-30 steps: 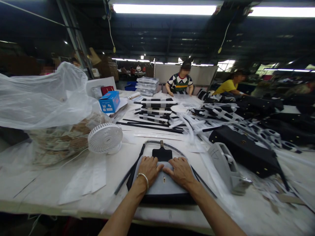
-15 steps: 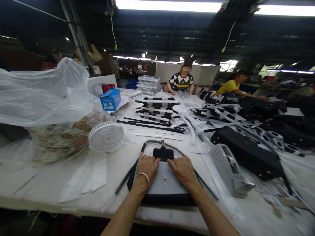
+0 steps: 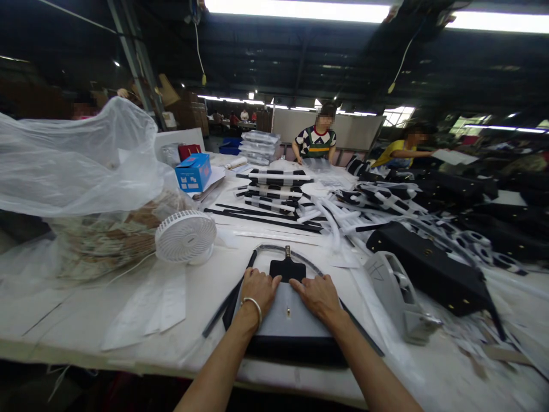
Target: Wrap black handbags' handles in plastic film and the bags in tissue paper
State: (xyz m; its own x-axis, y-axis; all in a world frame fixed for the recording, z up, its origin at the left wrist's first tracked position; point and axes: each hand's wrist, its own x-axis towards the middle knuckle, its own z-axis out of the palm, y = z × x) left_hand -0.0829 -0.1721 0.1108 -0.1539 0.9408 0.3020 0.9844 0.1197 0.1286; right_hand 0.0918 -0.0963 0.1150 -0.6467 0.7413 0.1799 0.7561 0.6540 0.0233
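Note:
A black handbag (image 3: 295,350) lies at the table's front edge, its front covered by a pale grey sheet (image 3: 278,320) with a small metal fitting in the middle. My left hand (image 3: 259,292) grips the bag's top edge on the left, thumb on the front and fingers over the far side. On the right, my right hand (image 3: 319,294) holds the same edge in the same way. Between the two thumbs a black closure tab (image 3: 286,270) with a metal end stands out beyond the edge. A plastic-wrapped handle (image 3: 268,248) arches behind it. The fingertips are hidden.
A grey tape dispenser (image 3: 394,292) and another black bag (image 3: 429,266) lie to the right. On the left stand a white fan (image 3: 185,237) and a large plastic sack (image 3: 107,229). Wrapped handles (image 3: 274,194) are stacked ahead. Two people work across the table.
The handbag and its closure tab have shifted slightly right, with my hands still gripping the edge. At the far right, the person in yellow now holds up a white sheet.

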